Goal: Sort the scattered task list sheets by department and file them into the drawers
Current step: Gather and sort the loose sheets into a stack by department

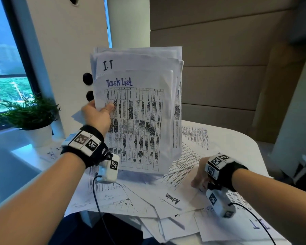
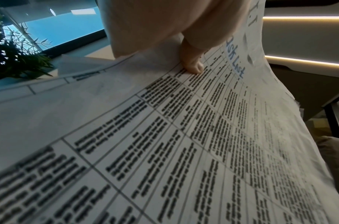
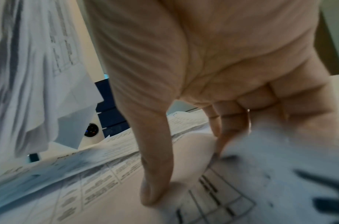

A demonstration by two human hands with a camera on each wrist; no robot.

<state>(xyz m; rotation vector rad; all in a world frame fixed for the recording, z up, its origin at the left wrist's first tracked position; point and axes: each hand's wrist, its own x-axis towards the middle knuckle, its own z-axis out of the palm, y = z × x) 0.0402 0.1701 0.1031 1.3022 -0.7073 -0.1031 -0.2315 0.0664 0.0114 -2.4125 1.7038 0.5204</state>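
Task list sheets (image 1: 175,197) mostly lie unsorted across the worktop (image 1: 240,138) at lower frame, a gathered I.T stack (image 1: 136,110) pinched upright at centre by the left hand (image 1: 97,114), the right hand (image 1: 200,175) pinching another sheet, drawer filing seemingly unstarted.

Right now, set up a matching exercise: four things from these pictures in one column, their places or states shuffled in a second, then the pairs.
1. stack of sheets
2. Admin sheet
3. potted plant
4. right hand

A. by the window
B. flat on the table, lettering upside down
C. held upright in the left hand
D. fingers down on loose sheets

Pairs: 1-C, 2-B, 3-A, 4-D
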